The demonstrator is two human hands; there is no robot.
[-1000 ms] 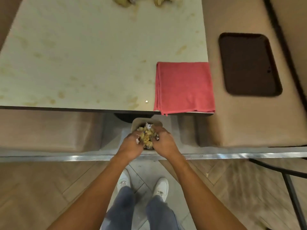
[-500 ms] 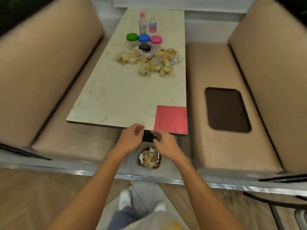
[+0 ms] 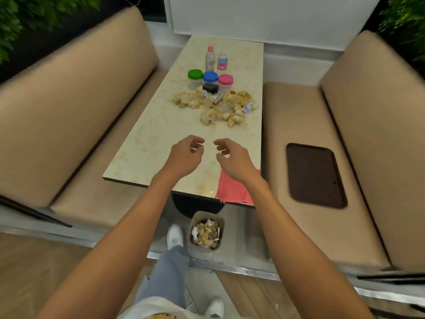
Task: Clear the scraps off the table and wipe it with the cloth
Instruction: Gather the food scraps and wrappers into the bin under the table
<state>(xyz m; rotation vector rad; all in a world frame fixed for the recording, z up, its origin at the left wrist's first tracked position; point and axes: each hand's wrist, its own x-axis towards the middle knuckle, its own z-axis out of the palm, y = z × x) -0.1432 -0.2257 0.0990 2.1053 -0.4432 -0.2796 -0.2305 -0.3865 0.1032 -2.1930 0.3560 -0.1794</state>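
both empty, loosely curled — left hand [image 3: 184,156], right hand [image 3: 235,158] — over glossy marbled table [image 3: 147,146]; crumpled scraps [image 3: 218,108] beyond.

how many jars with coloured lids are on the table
3, in a row behind the scraps: green-lidded jar at left, blue-lidded jar in the middle, pink-lidded jar at right. None seems hidden, though the scraps cover their bases.

- A single wide-angle view from the person's head looks forward and steeply down, standing close at the near short end of the long pale marbled rectangular surface [image 3: 161,139].
- The lower frame takes in the floor and the tan paper bin [image 3: 202,216].
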